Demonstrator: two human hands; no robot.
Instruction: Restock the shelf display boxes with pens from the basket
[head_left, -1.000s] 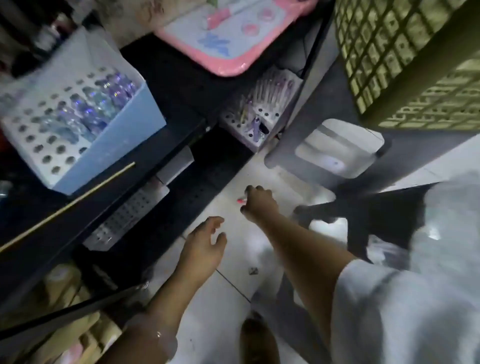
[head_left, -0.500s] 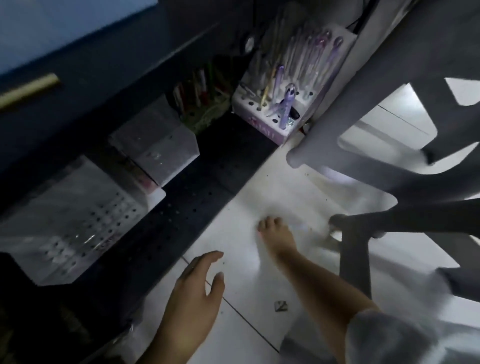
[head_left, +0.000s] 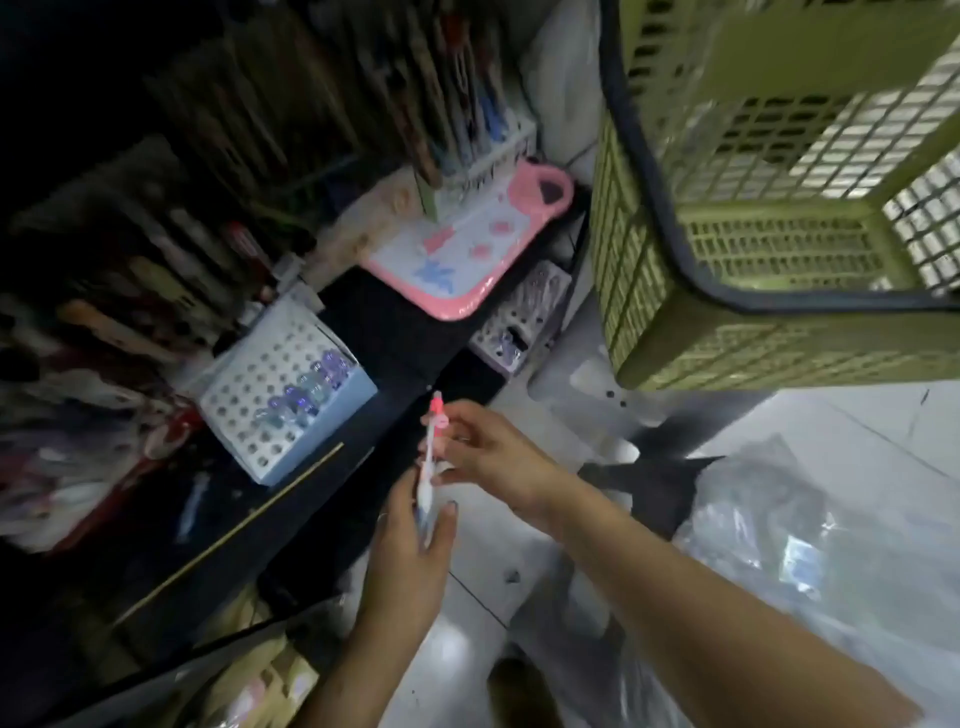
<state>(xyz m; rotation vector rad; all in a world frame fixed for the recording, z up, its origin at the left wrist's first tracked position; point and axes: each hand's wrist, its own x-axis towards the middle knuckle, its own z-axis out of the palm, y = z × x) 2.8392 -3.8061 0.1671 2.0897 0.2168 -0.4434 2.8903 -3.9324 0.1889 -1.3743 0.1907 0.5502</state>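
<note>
Holding pink-capped pen (head_left: 432, 451) upright between both hands now: right hand (head_left: 491, 453) pinches upper part, left hand (head_left: 415, 540) grips lower end; earlier both were empty near floor. Green basket (head_left: 769, 291) at upper right.

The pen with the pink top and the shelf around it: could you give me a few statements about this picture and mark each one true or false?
1. Both hands hold the slim white pen with the pink top. True: the right hand pinches its upper part and the left hand grips its lower end.
2. The pale blue display box with the white hole grid is completely full. False: only a short row of purple-capped pens stands in it, and most holes are bare.
3. The olive green plastic lattice basket sits to the right of the shelf. True.
4. The pink-framed drawing board lies on the floor tiles. False: it rests on the dark shelf.
</note>
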